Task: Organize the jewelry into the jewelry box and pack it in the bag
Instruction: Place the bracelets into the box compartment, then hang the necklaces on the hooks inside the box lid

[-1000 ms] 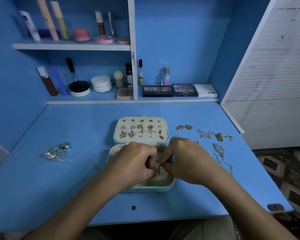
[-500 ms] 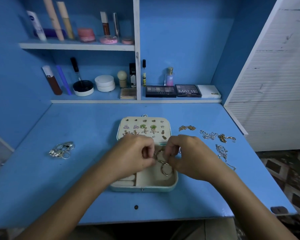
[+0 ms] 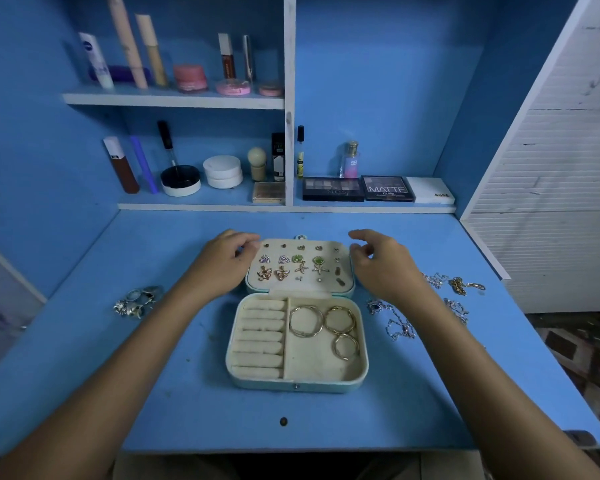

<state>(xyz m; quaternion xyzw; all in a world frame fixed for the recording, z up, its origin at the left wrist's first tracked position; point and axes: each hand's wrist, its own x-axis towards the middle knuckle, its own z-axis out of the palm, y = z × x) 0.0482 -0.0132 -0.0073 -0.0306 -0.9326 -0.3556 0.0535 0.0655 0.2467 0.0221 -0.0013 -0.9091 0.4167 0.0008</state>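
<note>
Between the two hands lies the open box (image 3: 297, 341) on the worktop (image 3: 84, 341), its lid (image 3: 300, 266) folded flat away from the person, with earrings (image 3: 291, 266) pinned across the lid's pad. The left hand (image 3: 222, 261) sits just beside the lid's left edge, fingers (image 3: 246, 239) loosely curled and holding nothing; whether they touch the lid I cannot tell. The right hand (image 3: 381, 261) hovers just beside the lid's right edge, fingers (image 3: 359, 235) relaxed and slightly curled, also holding nothing. Nearer the person than both hands, three hoops (image 3: 326, 325) lie in the box's right compartment, and the ring rolls (image 3: 260, 337) on its left look unfilled. The step in hand seems to be a pause between pieces, with the hoops stowed. Next probably comes another pickup: the rings (image 3: 137, 301) lie well out from the left hand, and the chains (image 3: 395, 322) lie just past the right wrist, more of them further right. The chains look tangle-prone, so a gentle pinch and lift would suit. No bag is in view.
</note>
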